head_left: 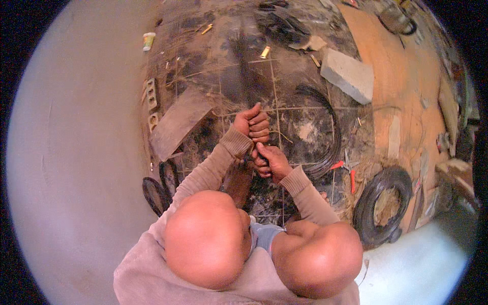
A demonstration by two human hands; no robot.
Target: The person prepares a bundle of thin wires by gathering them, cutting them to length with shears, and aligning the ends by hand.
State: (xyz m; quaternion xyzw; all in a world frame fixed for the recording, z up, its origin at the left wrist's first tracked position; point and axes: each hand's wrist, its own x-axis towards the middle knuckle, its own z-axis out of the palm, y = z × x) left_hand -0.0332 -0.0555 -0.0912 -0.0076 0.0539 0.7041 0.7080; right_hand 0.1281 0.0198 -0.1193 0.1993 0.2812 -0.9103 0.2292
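Out in front over the dark tiled floor, my left hand is closed in a fist, thumb on top. Just below it and to the right, my right hand is closed too, its fingers curled towards the left wrist. Whatever the two fists hold is hidden by the fingers. A thin pale strand curves out beside the left fist. To the right of both hands lies a curved bundle of black wire. Beyond its lower end are pliers with red handles, their jaws spread.
A thick black coil lies at the right, near an orange-brown sheet. A pale block sits farther off. On the left are a flat brown board, a socket strip, a small cup and black loops.
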